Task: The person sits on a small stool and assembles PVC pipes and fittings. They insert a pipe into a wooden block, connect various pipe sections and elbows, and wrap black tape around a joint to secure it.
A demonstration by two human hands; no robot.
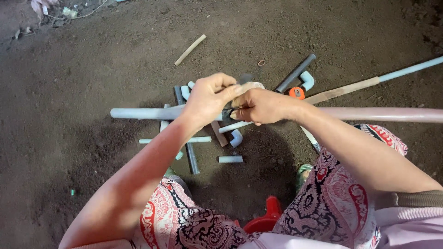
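A long pipe [143, 113] is laid across the dirt floor [69, 69] from left to right, and over its middle the left hand [207, 99] and right hand [260, 106] are held together, touching. Beneath and just in front of the hands, short pipe pieces [194, 152] and an elbow fitting [236, 137] are scattered, some crossing one another. Behind the hands a stick [190, 50] is found, a dark tube [295, 73] lies to their right, and a stool [267, 216] is placed between the knees.
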